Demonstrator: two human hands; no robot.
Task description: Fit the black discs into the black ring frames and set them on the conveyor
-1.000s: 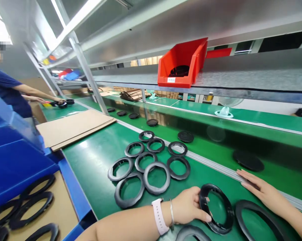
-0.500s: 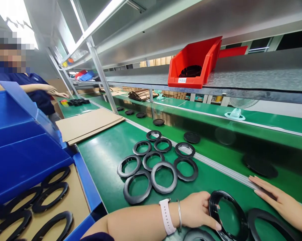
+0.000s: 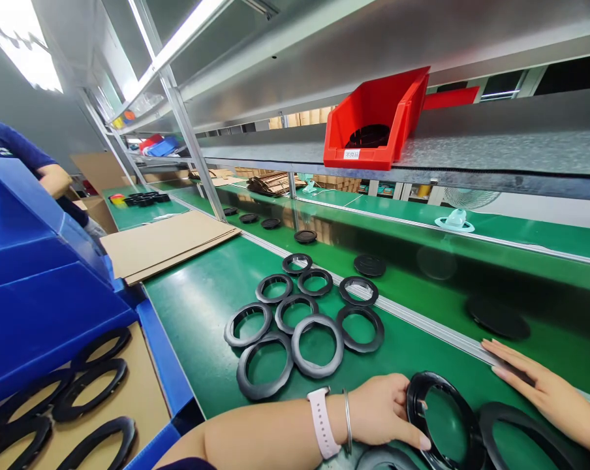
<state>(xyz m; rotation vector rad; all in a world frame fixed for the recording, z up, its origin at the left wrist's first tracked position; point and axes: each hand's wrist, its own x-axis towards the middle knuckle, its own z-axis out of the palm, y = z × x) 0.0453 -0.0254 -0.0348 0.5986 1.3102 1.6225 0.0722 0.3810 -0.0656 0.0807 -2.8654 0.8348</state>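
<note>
1. The left hand pinches a black ring at the lower right; a loose grip might drop it.
2. That ring could bump the big ring because they sit so close.
3. The right hand, stretched out and holding nothing, might scrape the rail if it slides.
</note>
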